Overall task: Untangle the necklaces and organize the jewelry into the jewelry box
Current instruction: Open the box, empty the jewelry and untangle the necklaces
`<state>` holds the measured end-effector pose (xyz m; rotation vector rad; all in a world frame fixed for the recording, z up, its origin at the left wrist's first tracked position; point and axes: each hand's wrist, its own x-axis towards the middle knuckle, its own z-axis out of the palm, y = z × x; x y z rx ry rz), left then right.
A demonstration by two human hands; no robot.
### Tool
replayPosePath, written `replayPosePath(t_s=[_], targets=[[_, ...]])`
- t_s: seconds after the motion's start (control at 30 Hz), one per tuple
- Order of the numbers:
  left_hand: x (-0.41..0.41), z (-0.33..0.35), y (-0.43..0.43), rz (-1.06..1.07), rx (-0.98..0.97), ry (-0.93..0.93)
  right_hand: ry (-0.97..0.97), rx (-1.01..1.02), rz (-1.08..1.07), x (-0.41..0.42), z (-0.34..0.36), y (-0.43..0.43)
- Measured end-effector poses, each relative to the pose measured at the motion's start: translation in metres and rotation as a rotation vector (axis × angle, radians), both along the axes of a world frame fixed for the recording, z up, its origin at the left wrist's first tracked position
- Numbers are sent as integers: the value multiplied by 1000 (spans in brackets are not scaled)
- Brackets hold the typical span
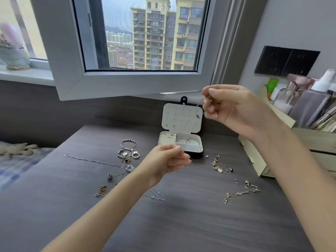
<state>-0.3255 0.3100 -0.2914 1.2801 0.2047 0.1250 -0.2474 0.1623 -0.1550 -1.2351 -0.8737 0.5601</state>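
Right hand pinches a thin chain tight. Left hand below, fingers curled, blurred, so I cannot tell its hold. A loosened pinch could drop the chain towards the jewelry box beneath and knot it again.

Behind the desk, an open window; potted plant on the sill at left; bottles at right, below a black wall panel.

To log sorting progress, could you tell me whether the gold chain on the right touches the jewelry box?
Apart. The head view shows bare table between the gold chain and the jewelry box.
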Motion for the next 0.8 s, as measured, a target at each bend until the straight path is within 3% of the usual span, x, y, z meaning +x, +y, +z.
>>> replayPosePath(t_s=[0.17,0.3,0.47,0.57,0.63,0.73,0.8], targets=[[-24,0,28,113,-540,50,154,32,-42,9,-21,4],[-46,1,59,236,-699,29,98,-177,-199,9,-52,13],[-84,-1,105,399,-514,-7,-162,-532,-183,-17,-90,50],[-111,-3,131,469,-118,75,-193,-592,-91,-42,-107,84],[-128,-3,149,472,49,152,-44,-547,-56,-55,-115,107],[-149,-7,178,490,51,244,250,-450,-58,-68,-121,134],[-158,-11,194,533,25,277,327,-436,-97,-72,-125,149]])
